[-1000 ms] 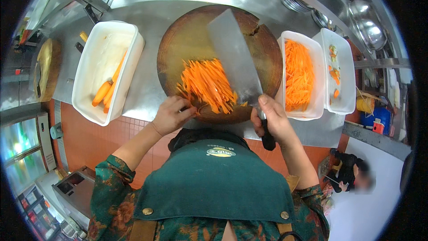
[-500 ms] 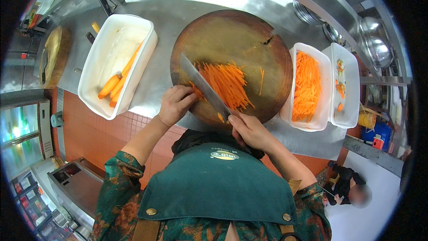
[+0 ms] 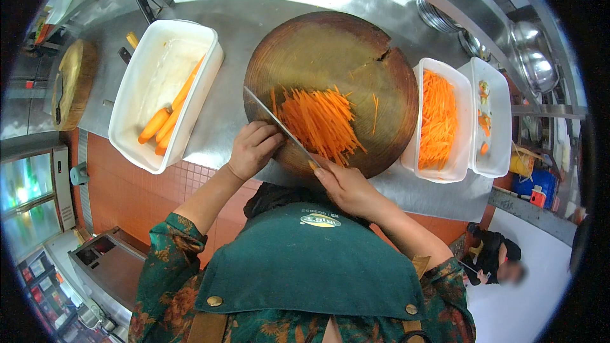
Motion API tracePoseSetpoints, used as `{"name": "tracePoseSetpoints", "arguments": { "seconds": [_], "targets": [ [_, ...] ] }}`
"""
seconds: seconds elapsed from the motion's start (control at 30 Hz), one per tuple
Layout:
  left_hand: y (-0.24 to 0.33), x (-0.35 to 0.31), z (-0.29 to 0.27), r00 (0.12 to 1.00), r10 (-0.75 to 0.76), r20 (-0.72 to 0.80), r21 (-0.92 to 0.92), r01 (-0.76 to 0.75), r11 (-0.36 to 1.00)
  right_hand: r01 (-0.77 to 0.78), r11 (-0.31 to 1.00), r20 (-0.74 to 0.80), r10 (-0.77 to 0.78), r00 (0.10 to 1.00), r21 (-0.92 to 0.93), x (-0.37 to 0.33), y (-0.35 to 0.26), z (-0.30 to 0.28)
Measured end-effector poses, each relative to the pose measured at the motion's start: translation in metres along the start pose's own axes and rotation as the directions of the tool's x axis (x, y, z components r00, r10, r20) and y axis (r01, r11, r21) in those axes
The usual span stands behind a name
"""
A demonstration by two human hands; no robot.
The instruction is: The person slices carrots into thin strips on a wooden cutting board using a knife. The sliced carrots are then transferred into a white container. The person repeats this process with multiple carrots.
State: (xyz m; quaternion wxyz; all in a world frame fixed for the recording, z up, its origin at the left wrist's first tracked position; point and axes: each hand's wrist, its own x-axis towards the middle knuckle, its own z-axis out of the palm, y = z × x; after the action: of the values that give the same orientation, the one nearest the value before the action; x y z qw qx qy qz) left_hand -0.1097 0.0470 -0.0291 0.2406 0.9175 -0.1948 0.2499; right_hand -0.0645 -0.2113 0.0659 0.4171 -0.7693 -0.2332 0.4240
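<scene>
My right hand [image 3: 346, 187] grips the cleaver [image 3: 279, 127], fingers wrapped round its handle (blade edge-on). My left hand [image 3: 253, 149], fingers curled together, rests at the round chopping board's [image 3: 330, 51] near edge, beside the carrot strips [image 3: 321, 121] mid-board.

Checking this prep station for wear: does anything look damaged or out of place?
The round wooden chopping block has a crack running in from its far right rim. A few carrot strips lie apart from the main pile. Otherwise nothing stands out.

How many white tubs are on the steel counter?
3: one tub left of the round board, holding whole carrots; one tub right of it with shredded carrot; a third tub beside that, with scraps.
</scene>
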Motion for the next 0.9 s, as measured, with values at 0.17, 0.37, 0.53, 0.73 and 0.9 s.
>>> {"name": "tracePoseSetpoints", "arguments": {
  "seconds": [0.17, 0.37, 0.53, 0.73, 0.9],
  "targets": [
    [-0.001, 0.0, 0.0, 1.0, -0.001, 0.002, -0.01, 0.001, 1.0, -0.065, 0.998, -0.017, 0.065, 0.998, 0.002, 0.009, -0.005, -0.001],
    [-0.002, -0.001, 0.001, 1.0, 0.0, 0.009, -0.009, 0.0, 1.0, 0.08, 0.997, -0.089, -0.08, 0.993, -0.003, 0.0, -0.002, 0.005],
    [-0.001, -0.001, 0.001, 1.0, 0.011, 0.002, -0.017, -0.011, 1.0, 0.282, 0.952, -0.183, -0.3, 0.936, -0.116, 0.007, 0.012, 0.016],
    [-0.002, -0.002, 0.002, 1.0, 0.004, 0.005, -0.013, -0.004, 1.0, -0.012, 1.0, -0.074, 0.013, 0.997, 0.012, 0.02, -0.002, 0.012],
    [-0.002, -0.002, 0.002, 1.0, 0.002, 0.002, -0.037, -0.002, 0.999, -0.002, 0.999, -0.066, 0.005, 0.998, 0.053, 0.009, -0.012, 0.005]
  ]
}}
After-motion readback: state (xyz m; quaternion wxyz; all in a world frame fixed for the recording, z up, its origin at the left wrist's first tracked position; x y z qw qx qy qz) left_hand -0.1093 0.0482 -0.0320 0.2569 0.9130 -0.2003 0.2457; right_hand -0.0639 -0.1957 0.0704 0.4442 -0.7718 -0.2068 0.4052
